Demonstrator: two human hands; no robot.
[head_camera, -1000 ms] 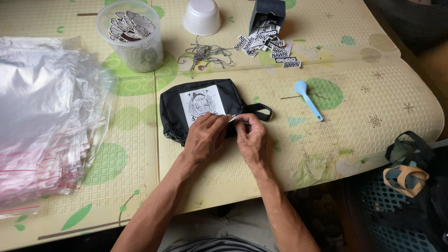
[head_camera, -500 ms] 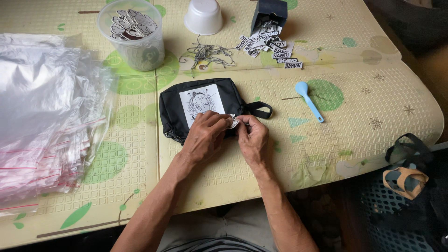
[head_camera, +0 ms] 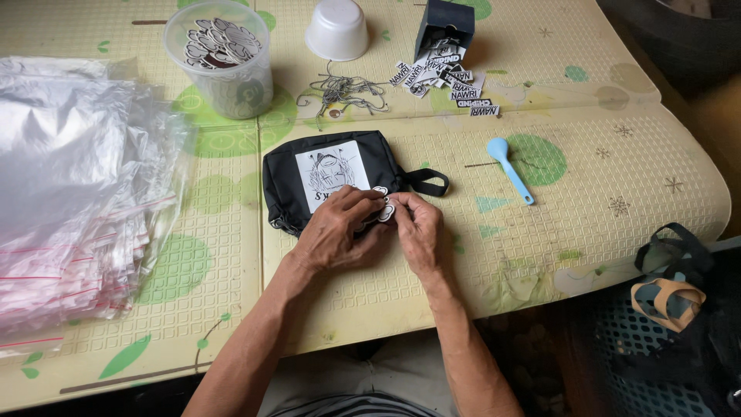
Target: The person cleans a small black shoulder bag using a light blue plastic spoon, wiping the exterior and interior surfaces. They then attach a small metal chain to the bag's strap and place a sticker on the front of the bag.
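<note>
While both hands meet over it, a small white charm (head_camera: 384, 210) sits pinched at the right edge of a black pouch (head_camera: 340, 179), which lies flat on the worktop (head_camera: 587, 201) in front of the person. Left hand (head_camera: 337, 232) rests on the pouch's lower front, fingers curled around the charm. Right hand (head_camera: 417, 229) pinches the same charm from the other side, fingertips touching it. Pouch has a white printed patch on its face and a black loop strap (head_camera: 425, 182) off its right end.

Judgement: fine work at the fingertips; steadying the pouch with the left palm and keeping the charm turned to the light should help.

Around it: blue plastic spoon (head_camera: 509, 168) to the right; clear tub of charms (head_camera: 222, 55), upturned white bowl (head_camera: 337, 29), tangle of thin chains (head_camera: 343, 90) and scattered printed tags (head_camera: 448, 77) beyond; stack of clear zip bags (head_camera: 69, 201) well to the left.
</note>
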